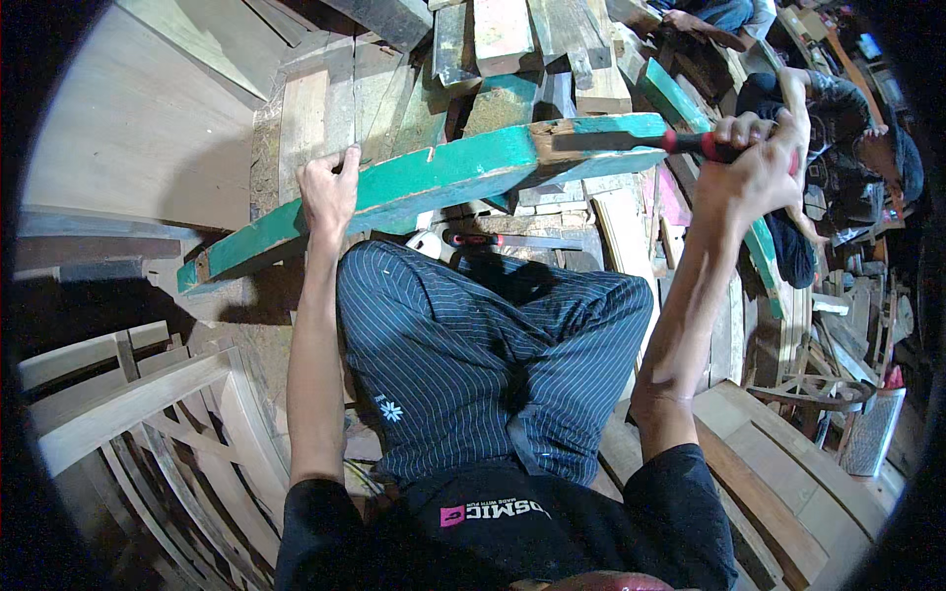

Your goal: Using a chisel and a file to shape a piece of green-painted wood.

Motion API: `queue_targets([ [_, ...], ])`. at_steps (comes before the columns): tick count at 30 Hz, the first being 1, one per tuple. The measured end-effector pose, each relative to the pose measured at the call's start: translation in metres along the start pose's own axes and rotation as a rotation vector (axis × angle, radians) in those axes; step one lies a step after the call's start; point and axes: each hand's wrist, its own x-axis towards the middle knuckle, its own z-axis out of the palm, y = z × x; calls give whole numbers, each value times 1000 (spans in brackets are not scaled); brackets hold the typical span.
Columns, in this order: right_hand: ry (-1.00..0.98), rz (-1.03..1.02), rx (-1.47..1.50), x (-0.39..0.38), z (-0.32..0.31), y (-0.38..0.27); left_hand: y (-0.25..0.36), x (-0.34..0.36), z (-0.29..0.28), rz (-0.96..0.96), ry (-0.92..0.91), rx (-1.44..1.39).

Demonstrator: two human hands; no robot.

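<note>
A long curved wooden plank (434, 177) with worn green paint lies across my lap, above my striped trousers. My left hand (328, 192) grips its upper edge near the left part. My right hand (759, 167) is closed on the red and black handle of a chisel (631, 141). The chisel's dark blade lies against the plank's right end, where bare wood shows.
A heap of wood offcuts (512, 49) lies beyond the plank. Another chisel with a red handle (493, 239) rests on the floor under it. Pale curved wooden frames (148, 414) stand at lower left. A person (847, 128) sits at the upper right.
</note>
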Motion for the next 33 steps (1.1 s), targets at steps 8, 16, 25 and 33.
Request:
queue_targets([
  [8,40,-167,-81,1,-8,14,-8,0,3,80,44,-31],
  [16,71,-60,-50,-5,-4,39,6,-2,-3,1,-16,-25],
  [25,55,-75,-25,-11,-4,50,4,-2,-1,-52,-20,-9],
  [33,-68,-109,118,8,-12,-5,-2,1,1,-56,-42,-7],
])
